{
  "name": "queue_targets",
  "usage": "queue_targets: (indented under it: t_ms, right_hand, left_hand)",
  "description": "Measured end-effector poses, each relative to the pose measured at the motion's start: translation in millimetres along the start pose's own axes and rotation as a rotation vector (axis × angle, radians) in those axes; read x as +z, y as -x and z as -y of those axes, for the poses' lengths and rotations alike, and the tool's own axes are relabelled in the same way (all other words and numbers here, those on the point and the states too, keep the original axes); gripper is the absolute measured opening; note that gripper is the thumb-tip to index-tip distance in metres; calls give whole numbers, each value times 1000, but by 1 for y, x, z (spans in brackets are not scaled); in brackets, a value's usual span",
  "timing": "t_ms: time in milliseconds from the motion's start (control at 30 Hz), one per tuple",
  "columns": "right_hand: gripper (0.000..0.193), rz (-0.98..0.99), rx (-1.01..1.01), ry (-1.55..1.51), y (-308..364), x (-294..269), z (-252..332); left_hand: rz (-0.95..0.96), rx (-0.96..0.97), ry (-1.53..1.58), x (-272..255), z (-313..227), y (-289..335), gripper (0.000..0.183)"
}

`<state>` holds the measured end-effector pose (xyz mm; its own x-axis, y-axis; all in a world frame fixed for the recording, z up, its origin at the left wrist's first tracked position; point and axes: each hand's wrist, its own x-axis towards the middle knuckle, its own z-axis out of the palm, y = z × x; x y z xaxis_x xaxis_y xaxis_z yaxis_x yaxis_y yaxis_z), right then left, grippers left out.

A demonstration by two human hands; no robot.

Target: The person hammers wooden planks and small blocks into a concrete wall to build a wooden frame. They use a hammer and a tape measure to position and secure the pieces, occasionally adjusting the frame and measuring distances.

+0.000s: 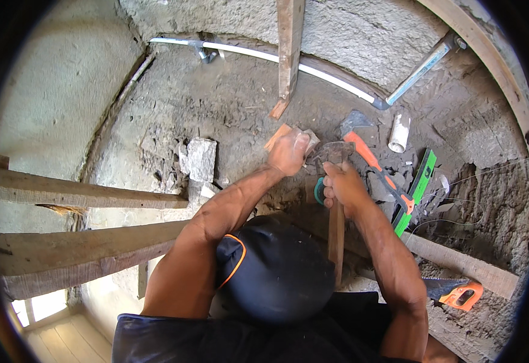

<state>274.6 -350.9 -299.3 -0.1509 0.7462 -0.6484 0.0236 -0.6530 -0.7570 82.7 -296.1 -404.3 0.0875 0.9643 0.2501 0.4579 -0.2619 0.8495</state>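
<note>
My left hand (290, 151) is closed on a short wooden piece (276, 137), whose pale ends show on both sides of the fingers. Close by on its right, my right hand (342, 189) grips a hammer high on its wooden handle (336, 242), just below the metal head (339, 150). The hammer head is beside the wooden piece; whether they touch I cannot tell. A teal ring-shaped thing (319, 191) shows next to my right fingers. An orange-and-grey-handled tool (378, 164) lies right of the hammer head.
Right of my hands lie a green spirit level (423, 175), a white pipe piece (399, 133) and an orange-handled handsaw (461, 294). An upright wooden post (290, 48) stands ahead, before a long white pipe (240, 51). Wooden beams (89, 251) cross the left; a stone block (201, 160) sits nearby.
</note>
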Motion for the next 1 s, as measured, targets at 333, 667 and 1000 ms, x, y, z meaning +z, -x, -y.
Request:
queue_targets:
  t_ms: [333,667,1000]
  right_hand:
    - [18,7,-65,-53,-9,-5,2]
    - [15,-290,-748,124,50,-21,90]
    - [25,-75,-548,458,10,26,-47]
  left_hand:
    - [-11,-193,153,0,-7,12,55]
    - [-16,-823,827,-70,27,43,50]
    - [151,-1289,935,-83,42,116,57]
